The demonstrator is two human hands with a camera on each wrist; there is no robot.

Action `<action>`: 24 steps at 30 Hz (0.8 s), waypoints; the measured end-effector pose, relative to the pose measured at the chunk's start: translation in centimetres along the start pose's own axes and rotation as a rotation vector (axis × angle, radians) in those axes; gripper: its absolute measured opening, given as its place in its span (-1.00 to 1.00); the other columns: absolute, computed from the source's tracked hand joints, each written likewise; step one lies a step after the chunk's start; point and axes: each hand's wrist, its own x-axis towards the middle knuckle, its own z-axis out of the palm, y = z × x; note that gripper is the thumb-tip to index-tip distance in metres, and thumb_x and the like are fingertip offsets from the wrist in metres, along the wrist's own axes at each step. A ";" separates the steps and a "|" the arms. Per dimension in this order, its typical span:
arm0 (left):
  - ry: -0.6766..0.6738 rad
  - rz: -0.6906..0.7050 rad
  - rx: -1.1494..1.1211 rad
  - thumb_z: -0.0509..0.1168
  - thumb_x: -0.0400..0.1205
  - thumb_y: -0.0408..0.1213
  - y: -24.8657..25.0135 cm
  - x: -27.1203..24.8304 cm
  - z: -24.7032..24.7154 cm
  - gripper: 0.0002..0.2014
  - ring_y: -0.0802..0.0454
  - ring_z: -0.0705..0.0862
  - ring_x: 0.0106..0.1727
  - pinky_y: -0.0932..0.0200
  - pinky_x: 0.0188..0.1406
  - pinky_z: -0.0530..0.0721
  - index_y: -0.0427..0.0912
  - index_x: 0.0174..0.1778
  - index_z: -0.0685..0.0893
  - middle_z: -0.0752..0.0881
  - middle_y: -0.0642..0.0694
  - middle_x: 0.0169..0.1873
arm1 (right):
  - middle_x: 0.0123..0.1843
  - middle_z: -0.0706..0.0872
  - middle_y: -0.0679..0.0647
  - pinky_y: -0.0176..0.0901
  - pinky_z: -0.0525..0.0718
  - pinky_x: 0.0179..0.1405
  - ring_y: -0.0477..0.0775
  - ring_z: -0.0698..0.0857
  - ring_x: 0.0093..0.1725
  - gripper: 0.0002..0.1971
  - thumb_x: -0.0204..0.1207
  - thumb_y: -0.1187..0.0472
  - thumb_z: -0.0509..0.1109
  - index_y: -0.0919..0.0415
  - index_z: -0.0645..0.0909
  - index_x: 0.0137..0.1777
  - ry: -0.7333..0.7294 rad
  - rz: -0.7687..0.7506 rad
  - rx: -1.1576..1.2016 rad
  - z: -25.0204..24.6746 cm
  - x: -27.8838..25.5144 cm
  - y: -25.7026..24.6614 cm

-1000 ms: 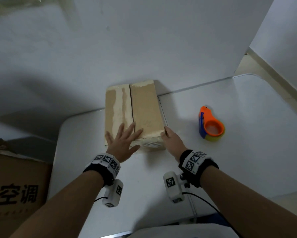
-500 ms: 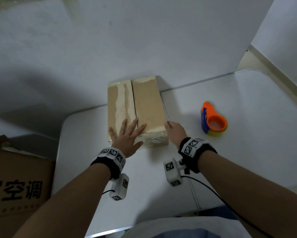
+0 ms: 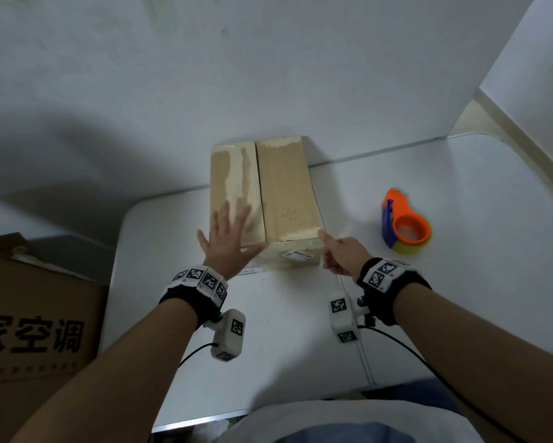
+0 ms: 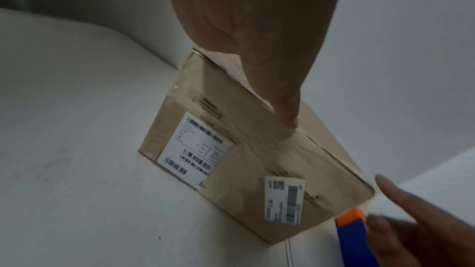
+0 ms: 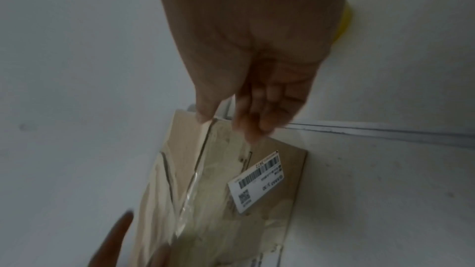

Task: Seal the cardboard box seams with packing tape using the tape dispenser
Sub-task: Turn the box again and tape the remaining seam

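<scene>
While left hand (image 3: pixel 228 243) lies spread flat on box (image 3: pixel 284 190), right hand (image 3: pixel 342 254), fingers loosely curled, has lifted off its corner; dispenser (image 3: pixel 404 226) right, unobstructed.

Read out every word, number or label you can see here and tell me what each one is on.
"家空调": big black print on the side of the large brown cardboard carton left of the table; the line is cut off by the picture's edge.
Two white barcode stickers on the small tan cardboard box: too blurred to read.
Square black-and-white markers on the wristbands: patterns, no text.
</scene>
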 end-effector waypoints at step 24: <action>0.035 -0.141 -0.494 0.13 0.53 0.31 -3.1 0.8 1.9 -0.15 -0.17 0.04 0.68 -0.35 0.58 0.19 0.05 0.67 -0.03 -0.10 -0.16 0.67 | -0.21 0.80 0.13 -0.11 0.71 0.04 0.05 0.74 -0.20 -0.69 0.53 -0.01 0.44 0.25 0.68 -0.23 -0.174 -0.004 0.253 -1.2 1.4 -1.1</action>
